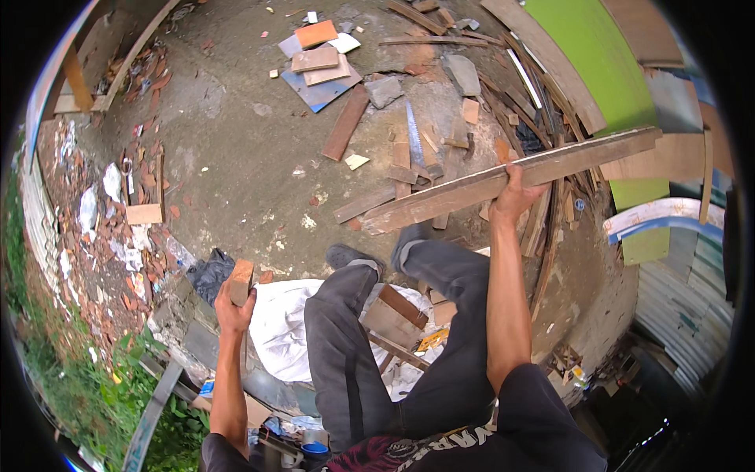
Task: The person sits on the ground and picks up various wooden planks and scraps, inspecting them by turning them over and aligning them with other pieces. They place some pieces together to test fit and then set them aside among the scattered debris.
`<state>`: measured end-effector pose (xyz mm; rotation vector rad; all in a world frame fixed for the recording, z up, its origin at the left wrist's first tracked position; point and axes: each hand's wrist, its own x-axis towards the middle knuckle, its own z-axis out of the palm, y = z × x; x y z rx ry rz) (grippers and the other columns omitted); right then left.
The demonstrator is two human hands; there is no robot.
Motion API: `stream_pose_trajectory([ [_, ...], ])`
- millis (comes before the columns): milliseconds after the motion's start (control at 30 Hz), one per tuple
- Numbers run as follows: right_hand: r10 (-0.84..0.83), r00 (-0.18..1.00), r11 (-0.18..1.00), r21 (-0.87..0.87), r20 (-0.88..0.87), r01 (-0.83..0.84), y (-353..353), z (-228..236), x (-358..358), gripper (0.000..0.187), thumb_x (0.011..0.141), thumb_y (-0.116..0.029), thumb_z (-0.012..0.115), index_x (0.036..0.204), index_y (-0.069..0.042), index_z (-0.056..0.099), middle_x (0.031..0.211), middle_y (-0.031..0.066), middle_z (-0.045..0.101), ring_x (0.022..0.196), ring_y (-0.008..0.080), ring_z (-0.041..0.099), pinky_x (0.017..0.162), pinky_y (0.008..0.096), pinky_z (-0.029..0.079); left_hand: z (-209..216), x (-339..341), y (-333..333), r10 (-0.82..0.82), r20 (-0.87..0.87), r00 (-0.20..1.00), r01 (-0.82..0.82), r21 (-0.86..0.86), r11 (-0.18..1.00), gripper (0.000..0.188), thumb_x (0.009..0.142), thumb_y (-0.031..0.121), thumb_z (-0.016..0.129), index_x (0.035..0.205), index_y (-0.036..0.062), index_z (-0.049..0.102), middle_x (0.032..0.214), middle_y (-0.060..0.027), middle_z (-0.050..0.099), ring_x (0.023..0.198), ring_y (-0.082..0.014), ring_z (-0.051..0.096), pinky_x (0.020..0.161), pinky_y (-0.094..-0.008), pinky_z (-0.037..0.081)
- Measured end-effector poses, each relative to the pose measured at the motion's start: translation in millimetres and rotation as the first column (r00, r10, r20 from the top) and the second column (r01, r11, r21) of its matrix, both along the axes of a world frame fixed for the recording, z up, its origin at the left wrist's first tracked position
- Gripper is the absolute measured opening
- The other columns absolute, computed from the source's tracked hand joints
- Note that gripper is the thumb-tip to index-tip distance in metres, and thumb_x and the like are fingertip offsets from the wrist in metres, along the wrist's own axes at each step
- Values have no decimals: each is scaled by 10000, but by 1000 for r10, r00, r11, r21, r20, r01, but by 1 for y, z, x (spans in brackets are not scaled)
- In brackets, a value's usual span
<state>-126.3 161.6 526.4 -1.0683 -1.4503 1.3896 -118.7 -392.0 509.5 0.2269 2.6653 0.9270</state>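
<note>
Seen from my remote seat, the right hand (515,197) grips a long wooden plank (456,199) about its middle, while the left hand (233,315), well apart from it, is clamped on a small wooden block (242,282); the plank is out beyond the knees, just past the shoes (348,254); to handle it well, I would hold it close to its balance point, turn it slowly, and let both ends clear the hand saw (414,130) and hammer (469,145) on the ground beyond; the plank's long axis slants across my view, one end pointing lower left, the other upper right toward a green panel (598,59); whether its lower end touches anything, I cannot tell; the block stands roughly upright, its base hidden by the palm.
</note>
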Motion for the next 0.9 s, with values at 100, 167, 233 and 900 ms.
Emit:
stream_pose_trajectory([
  [100, -17, 999, 996, -92, -30, 14, -18, -4, 8, 872, 764, 39, 630, 1495, -28, 161, 1367, 173, 407, 1169, 254, 518, 1001, 368, 441, -20, -33, 36, -113, 21, 993, 114, -18, 993, 433, 767, 202, 730, 1132, -12, 639, 1005, -225, 669, 923, -414, 656, 791, -426, 518],
  [167, -34, 999, 991, -127, -27, 30, -15, -19, 24, 894, 761, 36, 630, 1505, -21, 139, 1382, 178, 387, 1178, 249, 510, 987, 366, 454, -28, -56, 71, -190, 66, 980, 190, 6, 982, 442, 766, 225, 732, 1128, -12, 643, 976, -233, 670, 895, -421, 661, 774, -431, 523],
  [233, -60, 998, 986, -154, 2, 59, -19, -46, 48, 881, 767, 34, 623, 1503, -20, 143, 1378, 173, 385, 1152, 241, 520, 965, 358, 469, -40, -76, 94, -247, 101, 964, 249, -10, 968, 457, 758, 250, 740, 1121, -10, 644, 963, -237, 668, 878, -426, 662, 765, -434, 524],
  [900, -343, 917, 867, -306, 202, 392, -110, -96, 56, 887, 737, 39, 612, 1520, -51, 205, 1349, 142, 434, 1109, 235, 525, 948, 342, 472, -59, -207, 132, -479, 152, 865, 485, -6, 874, 613, 732, 334, 754, 1246, 32, 614, 1030, -240, 673, 945, -421, 656, 826, -459, 529],
])
